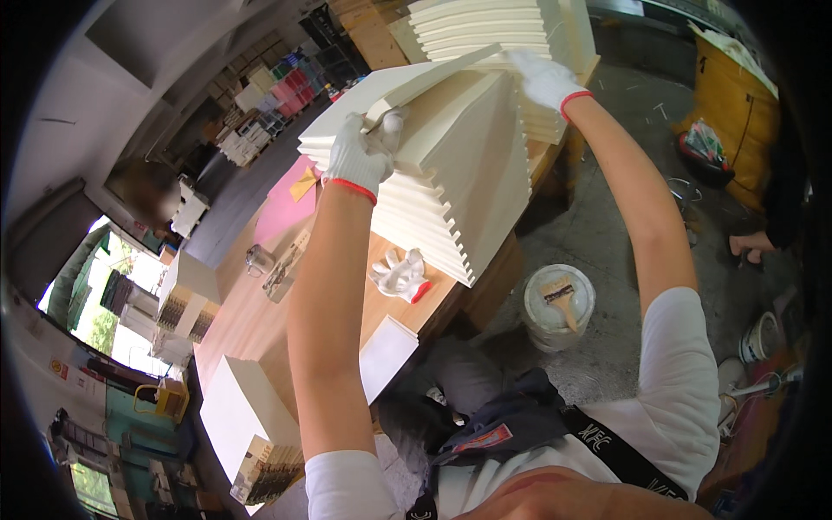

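My left hand (364, 149), in a white knit glove with a red cuff, is closed on the near corner of a thin white paper block (433, 80). That block is tilted up over a tall stack of similar blocks (459, 169) with ridged, stepped edges. At the block's far end is my right hand (548, 81), gloved the same way. Its fingers are blurred, and whether they grip the block cannot be made out. A loose white glove (400, 276) lies on the wooden table (247, 303) below the stack.
More white stacks stand at the table's near left (247, 407) and behind the tall stack (481, 30). A metal can (258, 260) and pink sheet (282, 204) lie on the table. On the floor, a white bucket (555, 334) carries a brush (563, 303). Someone's hand (752, 245) shows at right.
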Action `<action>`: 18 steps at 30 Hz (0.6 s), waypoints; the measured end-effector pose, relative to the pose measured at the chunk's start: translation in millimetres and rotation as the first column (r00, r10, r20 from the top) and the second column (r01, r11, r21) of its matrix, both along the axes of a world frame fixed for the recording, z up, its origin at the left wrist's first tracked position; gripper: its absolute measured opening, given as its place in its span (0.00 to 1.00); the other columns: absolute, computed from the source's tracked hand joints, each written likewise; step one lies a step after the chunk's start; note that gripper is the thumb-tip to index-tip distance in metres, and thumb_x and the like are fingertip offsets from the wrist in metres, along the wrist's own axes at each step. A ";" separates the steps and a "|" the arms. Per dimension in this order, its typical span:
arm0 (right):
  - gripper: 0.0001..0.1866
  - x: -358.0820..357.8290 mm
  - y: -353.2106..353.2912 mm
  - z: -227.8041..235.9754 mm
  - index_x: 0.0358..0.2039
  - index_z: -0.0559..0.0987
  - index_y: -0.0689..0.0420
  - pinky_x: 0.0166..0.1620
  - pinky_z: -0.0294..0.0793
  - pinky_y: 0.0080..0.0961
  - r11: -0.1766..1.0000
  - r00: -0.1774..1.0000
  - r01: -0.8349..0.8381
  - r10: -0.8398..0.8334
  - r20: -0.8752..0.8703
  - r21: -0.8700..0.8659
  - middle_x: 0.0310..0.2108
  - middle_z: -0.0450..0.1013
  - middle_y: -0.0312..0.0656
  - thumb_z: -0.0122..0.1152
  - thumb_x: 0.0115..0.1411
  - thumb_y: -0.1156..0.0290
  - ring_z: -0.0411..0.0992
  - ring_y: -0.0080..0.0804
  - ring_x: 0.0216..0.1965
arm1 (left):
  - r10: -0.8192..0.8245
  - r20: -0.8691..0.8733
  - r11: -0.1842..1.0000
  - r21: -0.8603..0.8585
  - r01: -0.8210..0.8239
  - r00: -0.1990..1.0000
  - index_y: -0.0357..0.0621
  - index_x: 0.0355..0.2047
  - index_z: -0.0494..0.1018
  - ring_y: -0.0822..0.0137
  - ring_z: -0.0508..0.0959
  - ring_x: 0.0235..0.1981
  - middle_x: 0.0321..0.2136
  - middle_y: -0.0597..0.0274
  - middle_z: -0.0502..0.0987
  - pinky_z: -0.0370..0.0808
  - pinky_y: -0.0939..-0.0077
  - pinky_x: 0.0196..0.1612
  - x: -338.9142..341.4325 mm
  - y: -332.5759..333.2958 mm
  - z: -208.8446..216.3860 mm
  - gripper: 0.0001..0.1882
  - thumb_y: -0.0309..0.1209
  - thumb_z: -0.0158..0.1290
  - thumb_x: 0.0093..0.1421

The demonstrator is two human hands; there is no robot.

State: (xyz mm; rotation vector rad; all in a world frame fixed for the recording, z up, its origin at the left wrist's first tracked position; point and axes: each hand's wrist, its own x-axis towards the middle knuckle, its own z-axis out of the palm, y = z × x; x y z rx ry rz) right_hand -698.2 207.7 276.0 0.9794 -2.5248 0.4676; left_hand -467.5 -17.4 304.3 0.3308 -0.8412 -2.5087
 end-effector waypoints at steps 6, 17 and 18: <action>0.22 46.3 21.3 -23.9 0.57 0.74 0.54 0.32 0.76 0.26 0.757 0.763 -0.137 0.492 0.420 -0.639 0.36 0.79 0.39 0.50 0.68 0.56 0.76 0.26 0.29 | 0.135 -0.042 0.989 0.069 -0.132 0.990 0.31 0.44 0.68 0.59 0.84 0.32 0.45 0.40 0.78 0.87 0.78 0.32 25.2 -10.1 -6.5 0.14 0.32 0.46 0.70; 0.23 292.3 -67.6 -165.7 0.52 0.76 0.60 0.30 0.73 0.18 0.594 -0.499 0.143 0.734 0.461 -0.792 0.37 0.79 0.41 0.44 0.72 0.55 0.75 0.22 0.29 | 0.235 0.273 0.870 -0.486 -0.077 0.933 0.35 0.53 0.69 0.65 0.81 0.33 0.43 0.51 0.79 0.80 0.78 0.30 327.3 -110.2 -100.5 0.20 0.37 0.47 0.67; 0.24 304.3 -88.9 -162.3 0.48 0.77 0.58 0.29 0.72 0.20 0.576 -0.522 0.290 0.764 0.378 -0.764 0.36 0.79 0.40 0.45 0.72 0.51 0.75 0.21 0.28 | 0.248 0.323 0.883 -0.463 -0.075 0.913 0.35 0.54 0.68 0.63 0.81 0.36 0.46 0.49 0.78 0.82 0.75 0.33 365.1 -116.3 -113.2 0.21 0.36 0.48 0.67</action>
